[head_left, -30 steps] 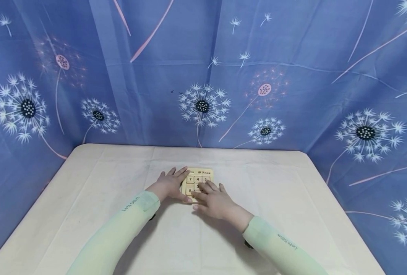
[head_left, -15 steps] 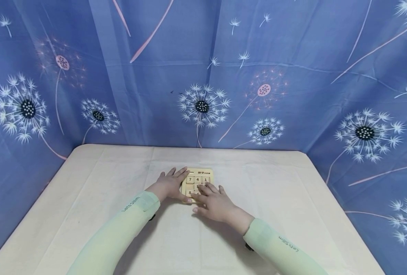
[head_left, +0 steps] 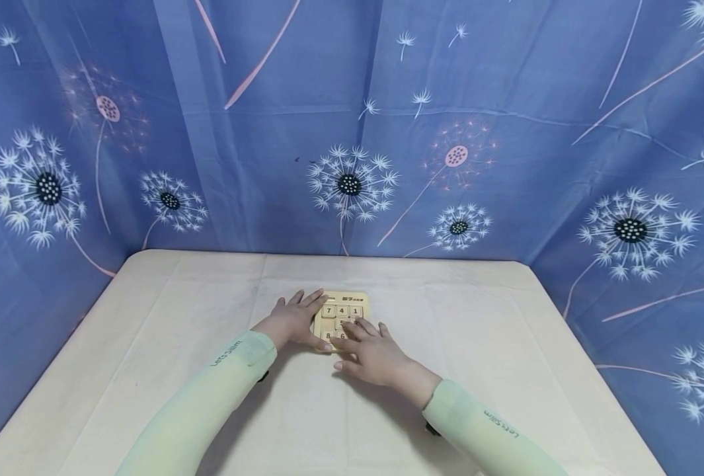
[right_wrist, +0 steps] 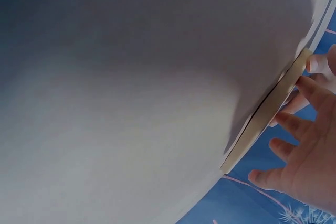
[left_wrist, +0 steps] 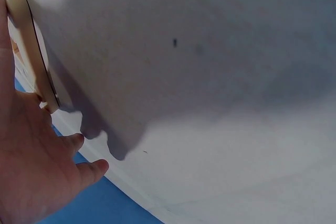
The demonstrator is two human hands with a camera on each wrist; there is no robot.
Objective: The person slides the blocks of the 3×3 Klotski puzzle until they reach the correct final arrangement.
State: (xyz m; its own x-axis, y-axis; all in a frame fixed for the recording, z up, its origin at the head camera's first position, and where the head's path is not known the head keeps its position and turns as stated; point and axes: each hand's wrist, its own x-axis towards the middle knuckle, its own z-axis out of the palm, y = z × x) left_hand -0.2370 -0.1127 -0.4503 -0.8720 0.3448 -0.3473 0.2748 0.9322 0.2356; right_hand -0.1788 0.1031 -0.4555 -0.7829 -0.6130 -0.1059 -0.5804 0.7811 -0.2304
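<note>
A yellow number sliding puzzle (head_left: 352, 296) lies flat on the table in the head view. Tiles 7, 4 and 1 fill its far row, and an empty slot shows in the left column above tile 8 (head_left: 328, 335). My left hand (head_left: 295, 322) holds the frame's left side, thumb at the near corner and fingers spread at the far corner. Straight, spread fingers of my right hand (head_left: 378, 356) rest on the near tiles and cover the right-hand ones. In the right wrist view, the puzzle's edge (right_wrist: 268, 111) runs beside the fingers.
A pale cloth covers the table (head_left: 179, 390). Blue curtains (head_left: 256, 165) with dandelion prints hang behind it and along both sides. Light green sleeves (head_left: 194, 403) cover both forearms.
Tile 8 has slid toward the near edge of the puzzle, opening a slot above it. My right hand has shifted slightly right and nearer; the left hand stays in place.
</note>
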